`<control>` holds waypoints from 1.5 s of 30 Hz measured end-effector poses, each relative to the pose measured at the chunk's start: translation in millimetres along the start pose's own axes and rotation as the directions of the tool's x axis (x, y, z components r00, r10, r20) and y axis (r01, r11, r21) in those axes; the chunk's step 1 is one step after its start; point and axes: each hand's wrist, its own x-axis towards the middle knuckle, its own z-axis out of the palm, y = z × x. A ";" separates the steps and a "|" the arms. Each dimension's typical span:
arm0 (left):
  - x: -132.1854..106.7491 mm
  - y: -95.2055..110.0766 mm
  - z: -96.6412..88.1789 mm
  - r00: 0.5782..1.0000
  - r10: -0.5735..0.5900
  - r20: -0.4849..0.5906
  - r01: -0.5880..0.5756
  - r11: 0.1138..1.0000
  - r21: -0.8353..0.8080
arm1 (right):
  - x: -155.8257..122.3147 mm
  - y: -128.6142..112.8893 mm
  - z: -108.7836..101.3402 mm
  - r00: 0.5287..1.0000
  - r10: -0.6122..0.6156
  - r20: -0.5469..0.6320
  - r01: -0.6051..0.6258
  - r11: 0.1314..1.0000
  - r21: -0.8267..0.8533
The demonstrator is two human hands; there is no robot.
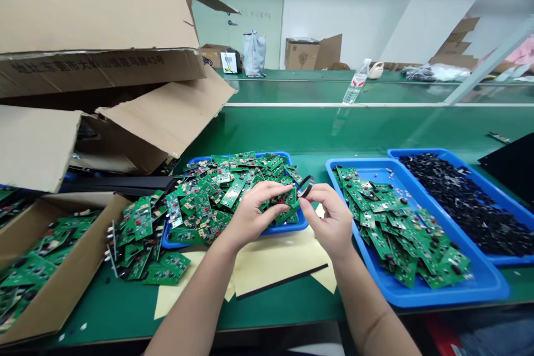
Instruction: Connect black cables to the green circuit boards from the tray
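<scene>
Black loop [306, 186], too small to make out clearly, sits pinched in the narrow grip of the right hand [329, 218], between blue trays [479, 289] of boards. The left hand [250, 217] curls over a circuit board [288, 198], hiding part of it. An open cardboard box [95, 16] blocks the left side.

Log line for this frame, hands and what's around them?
left hand: fingertips at black looped strip | right hand: pinching strip | nearby: green circuit boards in blue tray; yellow sheet
</scene>
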 end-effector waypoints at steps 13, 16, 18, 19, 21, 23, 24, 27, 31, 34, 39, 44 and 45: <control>0.9 -1.4 3.6 0.995 0.074 -0.073 -0.071 0.997 0.041 | 0.8 -7.2 -8.3 0.965 -0.109 0.240 0.070 0.984 0.163; 1.7 -2.0 3.2 0.977 0.138 -0.163 -0.122 0.987 0.103 | -1.9 -5.5 -11.7 0.932 -0.059 0.357 -0.101 0.905 0.413; 1.7 -1.2 3.3 0.956 0.197 -0.216 -0.175 0.977 0.120 | -3.1 -2.6 -9.8 0.957 0.119 0.264 -0.237 0.846 0.477; 1.6 -0.5 3.5 0.945 0.229 -0.234 -0.203 0.971 0.129 | -3.3 -1.2 -7.9 0.953 0.219 0.211 -0.296 0.830 0.473; 1.4 1.3 4.3 0.926 0.286 -0.248 -0.253 0.955 0.158 | -3.1 0.5 -3.6 0.923 0.336 0.189 -0.386 0.820 0.422; 1.4 2.8 4.9 0.914 0.329 -0.236 -0.282 0.936 0.212 | -3.1 0.4 -0.4 0.894 0.357 0.272 -0.440 0.819 0.369; 1.6 3.4 5.0 0.911 0.346 -0.223 -0.293 0.925 0.241 | -3.5 -0.2 0.6 0.884 0.356 0.304 -0.452 0.817 0.358; 2.2 3.5 5.1 0.904 0.381 -0.192 -0.314 0.899 0.305 | -5.2 -2.3 1.4 0.875 0.373 0.308 -0.471 0.801 0.369; 2.7 2.2 5.2 0.902 0.387 -0.190 -0.313 0.892 0.326 | -4.9 -2.6 0.7 0.836 0.407 0.368 -0.544 0.705 0.456; 2.6 1.8 5.4 0.910 0.373 -0.182 -0.312 0.904 0.291 | -2.5 -1.1 0.6 0.752 0.450 0.482 -0.658 0.560 0.503; 1.5 1.4 4.8 0.959 0.261 -0.110 -0.249 0.962 0.110 | 1.3 -0.3 -0.2 0.636 0.508 0.581 -0.772 0.416 0.481; -0.4 -0.3 5.2 0.999 0.046 -0.011 -0.047 0.981 -0.187 | 0.7 -0.5 -0.1 0.705 0.508 0.495 -0.707 0.554 0.440; -0.6 -0.4 5.5 1.000 0.007 0.018 -0.003 0.972 -0.233 | 0.1 -0.5 0.2 0.736 0.501 0.456 -0.674 0.603 0.426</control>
